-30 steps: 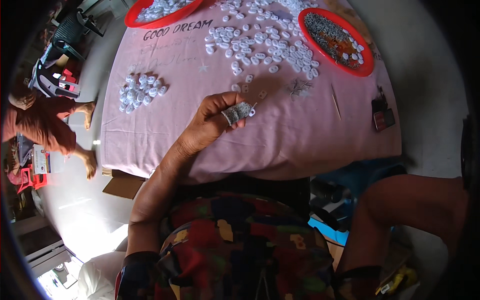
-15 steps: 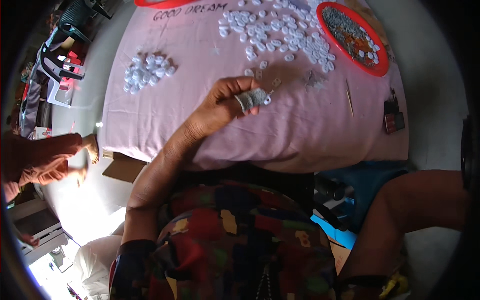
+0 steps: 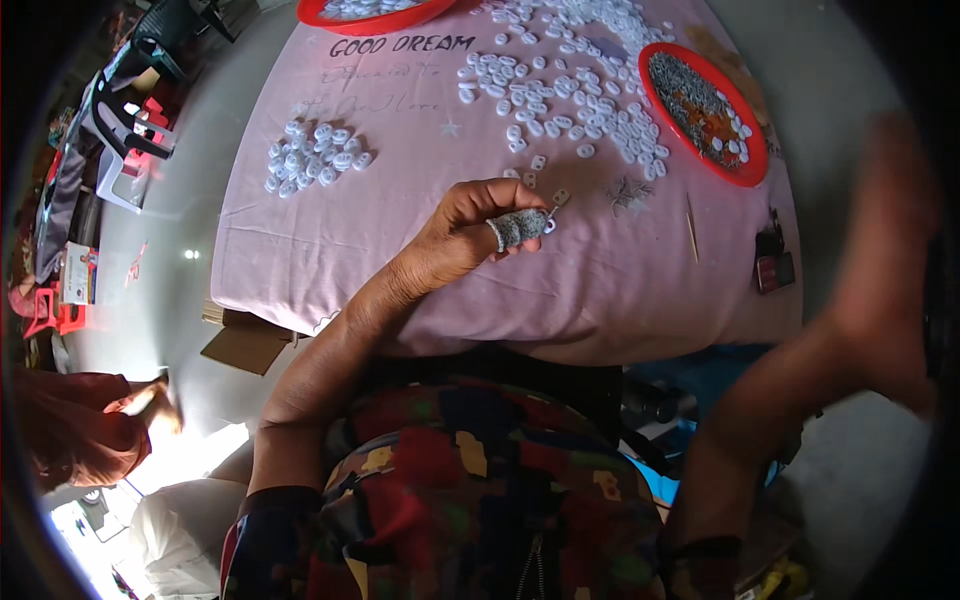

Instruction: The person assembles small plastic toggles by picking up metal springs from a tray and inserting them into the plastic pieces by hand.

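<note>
Over the near part of the pink-covered table [image 3: 350, 235], my left hand [image 3: 455, 240] is closed in a pinch. A grey, cloth-like wrap [image 3: 519, 229] covers one of its fingers. At the fingertip it holds a small white plastic piece [image 3: 549, 226] with a hole in it. Beyond that hand lie loose white oval pieces [image 3: 538, 162], each with small holes. My right hand [image 3: 885, 300] is raised at the right edge, away from the table. Motion smears it, so its fingers cannot be made out.
One pile of white pieces [image 3: 318, 155] lies at left, a larger spread [image 3: 600, 100] farther back. A red tray [image 3: 757, 170] holds small grey metal parts; another red tray [image 3: 375, 22] is at the far edge. A thin stick [image 3: 692, 230] and a dark compact-like case [image 3: 773, 272] lie right.
My right hand has come up into view at the right edge, blurred. My left hand keeps its pinch on the white piece. The whole view has shifted slightly, showing more of the far tray.
</note>
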A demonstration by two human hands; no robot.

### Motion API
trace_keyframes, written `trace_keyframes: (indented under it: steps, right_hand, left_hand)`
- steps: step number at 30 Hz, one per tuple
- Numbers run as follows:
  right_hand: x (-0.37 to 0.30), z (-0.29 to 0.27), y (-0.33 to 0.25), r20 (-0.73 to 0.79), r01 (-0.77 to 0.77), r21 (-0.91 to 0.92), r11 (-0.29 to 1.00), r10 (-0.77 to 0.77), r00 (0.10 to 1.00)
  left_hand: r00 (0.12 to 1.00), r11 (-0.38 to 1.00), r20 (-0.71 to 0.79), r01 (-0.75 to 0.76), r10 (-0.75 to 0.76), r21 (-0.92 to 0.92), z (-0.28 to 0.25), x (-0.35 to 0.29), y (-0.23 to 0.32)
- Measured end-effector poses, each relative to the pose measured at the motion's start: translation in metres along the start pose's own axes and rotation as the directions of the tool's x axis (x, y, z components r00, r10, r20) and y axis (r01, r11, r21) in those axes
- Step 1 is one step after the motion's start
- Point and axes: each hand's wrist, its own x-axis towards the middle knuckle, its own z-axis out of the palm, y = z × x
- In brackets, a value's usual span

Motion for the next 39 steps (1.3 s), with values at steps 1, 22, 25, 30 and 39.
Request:
trace_keyframes:
  steps: [1, 22, 25, 30, 39]
  right_hand:
    - [0.006, 0.079, -0.028, 0.023, -0.004, -0.047, 0.999, 0.005, 1.0]
    - [-0.019, 0.147, 0.06, 0.255, 0.22, -0.263, 0.939, -0.152, 0.955]
    - [-0.022, 0.153, 0.063, 0.246, 0.221, -0.243, 0.944, -0.161, 0.956]
    - [-0.031, 0.165, 0.074, 0.164, 0.139, -0.216, 0.967, -0.105, 0.981]
    - [-0.035, 0.173, 0.084, 0.119, 0.14, -0.15, 0.979, -0.123, 0.985]
  left_hand:
    - [1.0, 0.999, 0.003, -0.023, 0.023, -0.041, -0.014, -0.007, -0.008]
    - [0.984, 0.996, 0.164, -0.06, 0.071, -0.072, -0.027, -0.01, -0.014]
    - [0.984, 0.992, 0.153, -0.072, 0.087, -0.1, -0.025, -0.01, -0.015]
    - [0.986, 0.993, 0.142, -0.074, 0.086, -0.092, -0.027, -0.009, -0.021]
    - [0.991, 0.993, 0.097, -0.088, 0.095, -0.079, -0.027, -0.008, -0.024]
